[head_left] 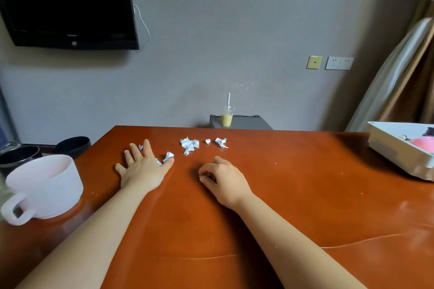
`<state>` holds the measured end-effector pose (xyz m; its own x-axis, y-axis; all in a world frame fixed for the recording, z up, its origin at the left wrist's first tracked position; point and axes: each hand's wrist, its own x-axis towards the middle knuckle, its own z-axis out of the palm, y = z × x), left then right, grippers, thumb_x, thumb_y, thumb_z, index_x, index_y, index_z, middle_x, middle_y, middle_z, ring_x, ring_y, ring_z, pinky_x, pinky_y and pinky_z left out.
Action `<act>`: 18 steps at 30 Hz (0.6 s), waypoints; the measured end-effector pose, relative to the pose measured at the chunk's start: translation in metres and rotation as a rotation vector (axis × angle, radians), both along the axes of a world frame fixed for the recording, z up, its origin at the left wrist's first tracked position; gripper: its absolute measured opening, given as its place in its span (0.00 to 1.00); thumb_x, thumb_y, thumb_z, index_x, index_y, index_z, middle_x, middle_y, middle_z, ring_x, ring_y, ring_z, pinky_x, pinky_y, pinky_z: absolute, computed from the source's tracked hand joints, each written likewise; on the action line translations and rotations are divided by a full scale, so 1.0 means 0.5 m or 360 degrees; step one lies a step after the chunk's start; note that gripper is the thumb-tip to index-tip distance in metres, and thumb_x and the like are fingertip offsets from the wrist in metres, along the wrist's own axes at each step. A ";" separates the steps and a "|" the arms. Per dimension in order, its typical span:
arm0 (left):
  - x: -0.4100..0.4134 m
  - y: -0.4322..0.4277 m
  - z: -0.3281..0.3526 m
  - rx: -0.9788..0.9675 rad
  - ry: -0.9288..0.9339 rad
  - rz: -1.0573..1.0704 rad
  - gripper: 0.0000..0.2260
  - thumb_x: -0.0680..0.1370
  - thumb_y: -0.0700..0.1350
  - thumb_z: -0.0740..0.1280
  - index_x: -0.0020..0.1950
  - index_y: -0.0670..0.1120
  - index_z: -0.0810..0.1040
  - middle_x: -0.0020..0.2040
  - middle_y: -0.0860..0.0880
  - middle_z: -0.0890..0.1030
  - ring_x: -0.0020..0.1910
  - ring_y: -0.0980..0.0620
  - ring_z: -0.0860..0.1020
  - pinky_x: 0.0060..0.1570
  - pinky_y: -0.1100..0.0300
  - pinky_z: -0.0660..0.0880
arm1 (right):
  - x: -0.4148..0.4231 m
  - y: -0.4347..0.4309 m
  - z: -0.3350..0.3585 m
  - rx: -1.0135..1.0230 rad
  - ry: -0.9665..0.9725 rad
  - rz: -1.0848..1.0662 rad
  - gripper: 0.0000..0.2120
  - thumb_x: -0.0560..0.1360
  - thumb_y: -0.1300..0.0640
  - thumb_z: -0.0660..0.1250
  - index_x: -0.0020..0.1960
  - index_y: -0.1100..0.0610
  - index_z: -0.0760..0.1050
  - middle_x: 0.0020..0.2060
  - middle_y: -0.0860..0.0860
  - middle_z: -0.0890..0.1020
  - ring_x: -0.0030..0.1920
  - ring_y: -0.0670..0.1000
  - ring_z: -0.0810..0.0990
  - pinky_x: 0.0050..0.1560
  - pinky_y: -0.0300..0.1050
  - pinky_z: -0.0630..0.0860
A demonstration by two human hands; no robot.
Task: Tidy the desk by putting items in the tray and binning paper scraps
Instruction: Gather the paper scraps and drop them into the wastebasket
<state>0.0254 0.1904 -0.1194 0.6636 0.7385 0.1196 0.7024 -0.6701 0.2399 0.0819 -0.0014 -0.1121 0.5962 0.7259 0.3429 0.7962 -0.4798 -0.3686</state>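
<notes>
Both hands lie on the red-brown desk, bare forearms reaching in from the near edge. The left hand is flat and spread wide, palm down, fingers fanned toward the far edge; a crumpled scrap sits just beyond its thumb, touching or nearly so, and a smaller bit of paper peeks out between two of its fingers. The right hand is curled into a loose fist with the fingertips tucked under against the desk; something small and pale shows at them, but whether it is paper held there I cannot tell. Farther back, near the desk's far edge, lie three more scraps apart from both hands: a large wad, a tiny piece just right of it, and a medium one beside that. A white tray rests at the right edge, well apart from the scraps, with something pink and a dark item inside, only partly in view. At the left edge stands a big white mug, handle toward the viewer. Beyond the left corner, on the floor, is a dark round bin. Behind the desk a cup of yellow drink with a straw stands on a grey box, and a black screen hangs on the wall.
</notes>
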 end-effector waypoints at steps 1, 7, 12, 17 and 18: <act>0.008 0.007 0.000 -0.0008 -0.0005 -0.0014 0.40 0.75 0.69 0.50 0.78 0.48 0.41 0.78 0.41 0.46 0.77 0.41 0.47 0.71 0.39 0.51 | 0.006 0.003 0.001 0.0005 0.0008 0.0012 0.10 0.78 0.55 0.61 0.57 0.53 0.77 0.50 0.50 0.76 0.49 0.52 0.77 0.45 0.42 0.74; 0.057 0.032 0.006 0.0018 0.0027 -0.0160 0.37 0.76 0.68 0.50 0.78 0.49 0.43 0.79 0.43 0.50 0.78 0.44 0.50 0.73 0.43 0.51 | 0.044 0.019 0.000 0.0037 -0.0035 -0.0042 0.06 0.78 0.58 0.61 0.50 0.56 0.76 0.49 0.52 0.79 0.47 0.54 0.80 0.44 0.45 0.77; 0.097 0.028 0.005 0.0014 -0.0052 -0.0439 0.35 0.77 0.66 0.49 0.78 0.49 0.46 0.78 0.48 0.57 0.77 0.48 0.55 0.73 0.47 0.54 | 0.091 0.028 -0.005 0.0096 -0.0034 -0.0200 0.06 0.78 0.58 0.60 0.48 0.58 0.75 0.49 0.53 0.80 0.48 0.56 0.79 0.44 0.46 0.76; 0.131 0.017 0.005 -0.0091 -0.0172 -0.0622 0.35 0.76 0.67 0.52 0.77 0.51 0.49 0.77 0.50 0.61 0.75 0.49 0.60 0.72 0.50 0.56 | 0.156 0.047 -0.007 0.0323 0.0064 -0.0376 0.07 0.77 0.61 0.60 0.46 0.61 0.76 0.46 0.57 0.80 0.46 0.57 0.77 0.44 0.48 0.75; 0.138 0.013 0.007 -0.0102 -0.0190 -0.0633 0.35 0.76 0.67 0.52 0.77 0.52 0.50 0.76 0.50 0.61 0.75 0.49 0.61 0.72 0.50 0.56 | 0.166 0.051 -0.006 0.0346 0.0060 -0.0392 0.06 0.77 0.61 0.60 0.46 0.62 0.75 0.46 0.57 0.79 0.45 0.57 0.77 0.43 0.47 0.73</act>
<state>0.0945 0.1969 -0.1161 0.8827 0.4362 0.1751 0.3570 -0.8645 0.3537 0.1650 0.0242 -0.1153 0.7597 0.4707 0.4487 0.6502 -0.5627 -0.5105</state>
